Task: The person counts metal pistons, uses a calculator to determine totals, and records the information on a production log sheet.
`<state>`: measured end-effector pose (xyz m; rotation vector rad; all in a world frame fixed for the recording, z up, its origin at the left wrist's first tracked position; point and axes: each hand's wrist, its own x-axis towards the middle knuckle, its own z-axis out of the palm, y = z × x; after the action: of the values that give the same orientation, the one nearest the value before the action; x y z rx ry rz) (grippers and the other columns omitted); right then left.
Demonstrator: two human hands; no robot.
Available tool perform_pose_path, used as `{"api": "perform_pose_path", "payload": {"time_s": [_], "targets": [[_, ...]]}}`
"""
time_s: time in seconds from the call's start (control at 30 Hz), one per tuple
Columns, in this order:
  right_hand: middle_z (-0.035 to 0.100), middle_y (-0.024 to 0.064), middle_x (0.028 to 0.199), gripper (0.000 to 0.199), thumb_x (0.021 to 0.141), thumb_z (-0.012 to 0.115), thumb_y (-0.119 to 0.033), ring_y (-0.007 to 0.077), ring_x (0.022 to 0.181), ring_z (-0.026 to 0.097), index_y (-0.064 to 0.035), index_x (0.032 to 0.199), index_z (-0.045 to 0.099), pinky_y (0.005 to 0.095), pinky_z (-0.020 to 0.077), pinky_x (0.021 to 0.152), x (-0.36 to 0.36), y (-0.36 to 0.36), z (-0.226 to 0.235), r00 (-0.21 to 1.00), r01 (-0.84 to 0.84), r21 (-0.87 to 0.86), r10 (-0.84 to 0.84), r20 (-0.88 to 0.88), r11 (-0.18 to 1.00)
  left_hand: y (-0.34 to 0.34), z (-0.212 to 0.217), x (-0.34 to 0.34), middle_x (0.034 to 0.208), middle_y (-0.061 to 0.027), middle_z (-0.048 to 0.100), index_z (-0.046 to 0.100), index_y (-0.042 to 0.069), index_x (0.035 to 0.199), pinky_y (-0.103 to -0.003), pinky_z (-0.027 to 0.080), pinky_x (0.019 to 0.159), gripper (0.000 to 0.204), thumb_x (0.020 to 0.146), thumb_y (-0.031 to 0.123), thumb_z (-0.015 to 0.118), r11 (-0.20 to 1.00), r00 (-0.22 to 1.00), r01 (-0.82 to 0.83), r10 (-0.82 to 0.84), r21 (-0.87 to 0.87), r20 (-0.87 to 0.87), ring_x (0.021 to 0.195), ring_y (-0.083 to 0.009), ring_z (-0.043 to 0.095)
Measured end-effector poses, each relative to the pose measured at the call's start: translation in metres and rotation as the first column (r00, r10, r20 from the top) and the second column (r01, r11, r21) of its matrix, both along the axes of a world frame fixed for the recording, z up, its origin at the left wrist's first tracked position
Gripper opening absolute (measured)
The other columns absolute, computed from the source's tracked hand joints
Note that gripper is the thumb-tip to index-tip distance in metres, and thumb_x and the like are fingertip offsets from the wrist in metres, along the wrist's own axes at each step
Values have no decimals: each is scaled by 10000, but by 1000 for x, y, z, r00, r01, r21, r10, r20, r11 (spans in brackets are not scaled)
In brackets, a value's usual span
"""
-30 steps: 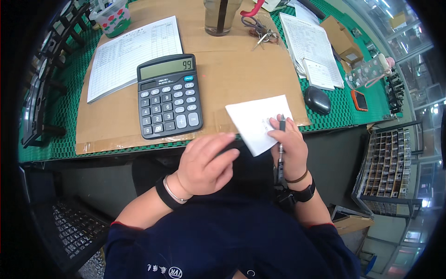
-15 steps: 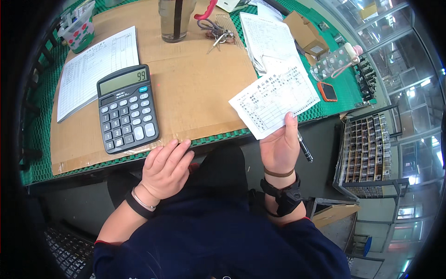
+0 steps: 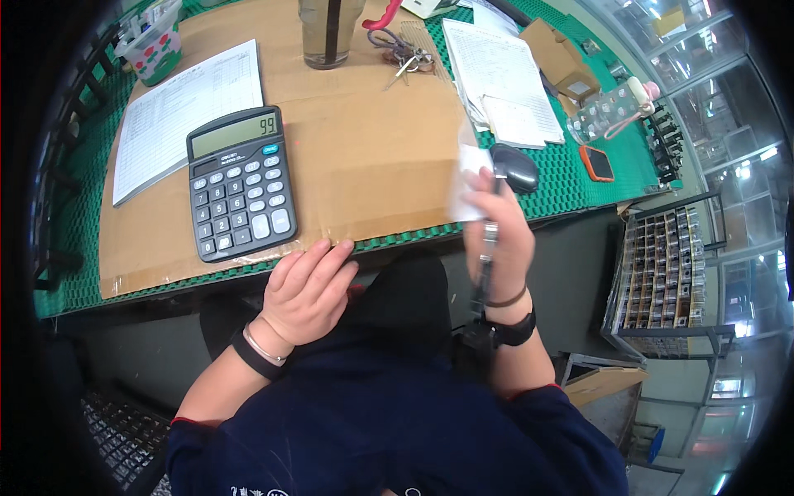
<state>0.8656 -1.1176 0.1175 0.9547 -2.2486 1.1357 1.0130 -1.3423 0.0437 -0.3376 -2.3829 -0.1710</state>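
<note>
The left hand (image 3: 304,293) rests palm down at the near edge of the desk (image 3: 571,194). Its fingers are extended and lie side by side, with the tips on the border of the cardboard sheet (image 3: 372,165). The right hand (image 3: 500,248) is raised at the same edge. Its fingers are clamped on the white paper slip (image 3: 470,178). The slip is tilted, seen nearly edge-on and blurred; its writing cannot be read. A pen (image 3: 490,240) lies lengthwise along the same hand.

The black calculator (image 3: 241,186) sits on the cardboard sheet, beyond the left hand. The black mouse (image 3: 519,169) is just beyond the slip, to its right. Farther out, a pad of forms (image 3: 194,116) is positioned at the left and a paper stack (image 3: 496,66) at the right. An orange-edged phone (image 3: 597,164) and a clear bottle (image 3: 600,116) are farther right. Keys (image 3: 411,64) and a drinking cup (image 3: 327,37) stand at the far side.
</note>
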Motion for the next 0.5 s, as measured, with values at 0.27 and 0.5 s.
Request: {"api": "perform_pose_path", "payload": {"time_s": [0.27,0.5], "targets": [[714,116,1178,371,729,817,-186,401,1188,613,-87,1046,651,523,445,1049,-12,-11,-12,974,-188,297,217,-68,936,0,3,-1,1342,-21,625,700,158,1087,-376,345,1078,336,758,119,647,998,1000,-24,23,-55,-15,1283,-223,512],[636,235,1291,428,789,705,-20,350,1272,584,-19,1197,573,392,432,1084,-15,-4,-15,959,-232,-15,231,165,973,1,-2,-4,1333,-16,627,705,163,1079,-364,355,1058,328,757,134,650,998,999,-26,24,-58,-39,1271,-214,514]]}}
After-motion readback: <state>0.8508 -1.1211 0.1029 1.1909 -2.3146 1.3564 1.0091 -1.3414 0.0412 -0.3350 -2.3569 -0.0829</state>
